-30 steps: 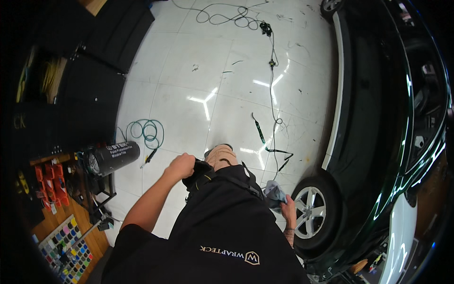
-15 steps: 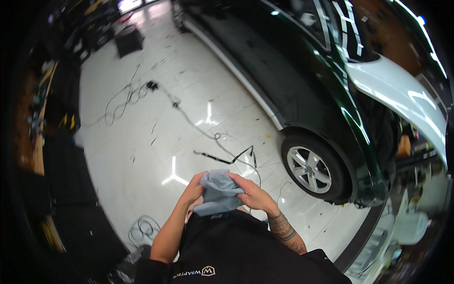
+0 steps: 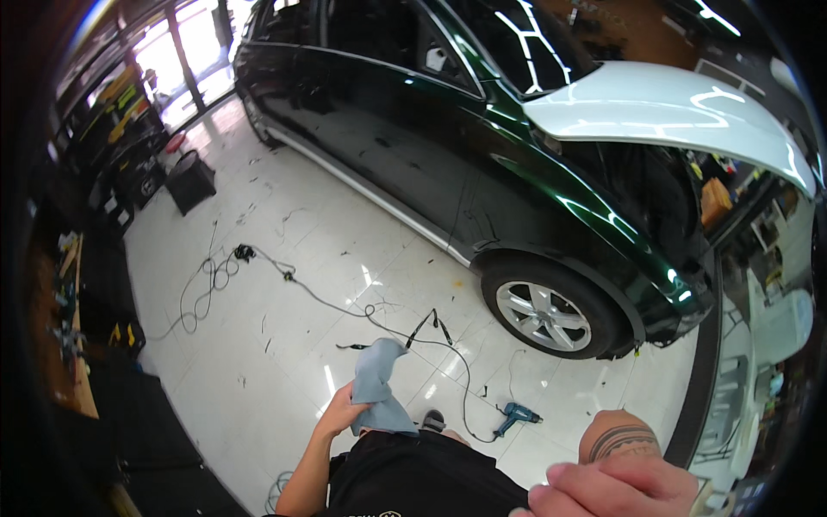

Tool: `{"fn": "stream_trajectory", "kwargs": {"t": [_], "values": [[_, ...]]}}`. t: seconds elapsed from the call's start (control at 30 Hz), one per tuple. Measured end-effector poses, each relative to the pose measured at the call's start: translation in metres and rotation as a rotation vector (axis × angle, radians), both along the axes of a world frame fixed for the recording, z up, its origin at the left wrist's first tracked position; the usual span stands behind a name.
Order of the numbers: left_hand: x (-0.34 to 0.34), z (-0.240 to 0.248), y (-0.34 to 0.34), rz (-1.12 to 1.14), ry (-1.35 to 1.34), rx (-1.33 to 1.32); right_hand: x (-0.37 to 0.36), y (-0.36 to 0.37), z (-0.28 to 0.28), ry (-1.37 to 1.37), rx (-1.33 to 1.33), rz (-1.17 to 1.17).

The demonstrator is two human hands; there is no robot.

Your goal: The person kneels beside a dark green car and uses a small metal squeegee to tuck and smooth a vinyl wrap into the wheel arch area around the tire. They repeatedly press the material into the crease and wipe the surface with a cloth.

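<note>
My left hand [image 3: 340,412] is closed round a blue-grey cloth [image 3: 376,379], which bunches upward and hangs in a flap in front of my black shirt. My right hand [image 3: 613,488] is raised close to the camera at the lower right, apart from the cloth. Its fingers are curled inward, and the lower edge cuts them off, so whatever they hold, if anything, is hidden. Ahead stands a dark green car [image 3: 362,121] with a silver-spoked front wheel [image 3: 541,315] and a raised white hood [image 3: 663,103].
A teal heat gun [image 3: 517,417] lies on the pale tiled floor, its cord [image 3: 332,303] running to the far left. A thin black bent strip [image 3: 421,327] lies beyond the cloth. A black box [image 3: 189,182] stands far left. Dark cabinets [image 3: 159,431] line the left side.
My right hand has let go of the cloth and moved up toward the camera. My left hand keeps the cloth. The view has tilted up, showing more of the car and the heat gun.
</note>
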State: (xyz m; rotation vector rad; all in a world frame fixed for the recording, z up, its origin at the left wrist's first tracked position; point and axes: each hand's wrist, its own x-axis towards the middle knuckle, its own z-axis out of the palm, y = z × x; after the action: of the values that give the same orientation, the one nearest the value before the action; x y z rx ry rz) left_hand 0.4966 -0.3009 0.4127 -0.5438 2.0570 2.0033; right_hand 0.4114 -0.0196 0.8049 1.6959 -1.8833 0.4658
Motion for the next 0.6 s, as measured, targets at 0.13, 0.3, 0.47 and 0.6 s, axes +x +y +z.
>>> {"fn": "stream_trajectory", "kwargs": {"t": [0.13,0.3,0.47,0.6], "values": [[-0.03,-0.026,-0.007,0.259,0.212,0.05,0.023,-0.019,-0.005,-0.109,0.027,-0.205],[-0.031,-0.011,-0.074,-0.208,0.036,-0.473,-0.054,-0.094,-0.107,-0.749,0.539,0.127],[-0.064,0.097,-0.035,-0.23,0.35,-0.208,-0.054,-0.097,-0.314,-1.088,0.422,-0.25],[-0.066,0.067,-0.097,-0.402,0.308,-0.5,-0.063,-0.027,-0.29,-1.329,-0.133,-0.335]]}}
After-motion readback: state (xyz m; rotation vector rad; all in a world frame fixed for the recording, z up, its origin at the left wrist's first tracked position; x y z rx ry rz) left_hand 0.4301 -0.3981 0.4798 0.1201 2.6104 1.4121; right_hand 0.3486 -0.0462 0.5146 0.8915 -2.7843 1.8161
